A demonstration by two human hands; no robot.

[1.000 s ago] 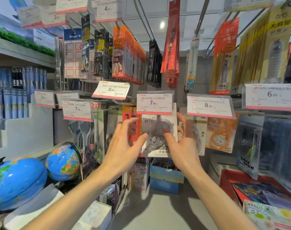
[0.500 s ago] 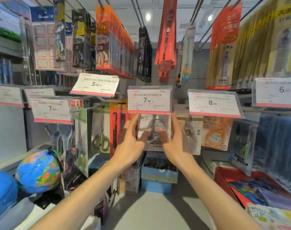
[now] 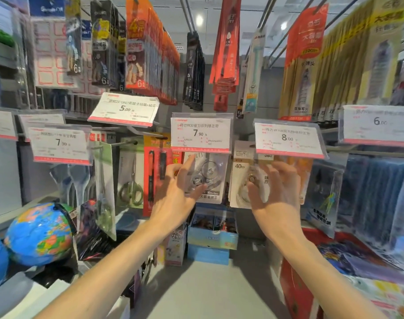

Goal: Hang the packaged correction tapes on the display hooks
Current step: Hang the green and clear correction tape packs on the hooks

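Note:
A clear correction tape package (image 3: 210,178) hangs on its display hook under the 7.90 price tag (image 3: 201,133). My left hand (image 3: 178,196) rests against its left edge, thumb on the front and fingers spread, not gripping. Just to the right, a white 40m correction tape package (image 3: 240,173) hangs under the 8.00 price tag (image 3: 287,139). My right hand (image 3: 274,194) is spread in front of that white package and touches its right side. An orange correction tape package (image 3: 304,166) hangs behind my right fingers, mostly hidden.
Scissors (image 3: 132,189) and a red pen pack (image 3: 156,176) hang to the left. Two globes (image 3: 39,236) sit at lower left. Blue boxes (image 3: 212,236) stand on the shelf below the hooks. Packs of pens hang overhead, and red boxes (image 3: 295,291) stand at lower right.
My right hand has left the clear package and moved right onto the white 40m package. My left hand has loosened and spread its fingers. The clear package now hangs by itself.

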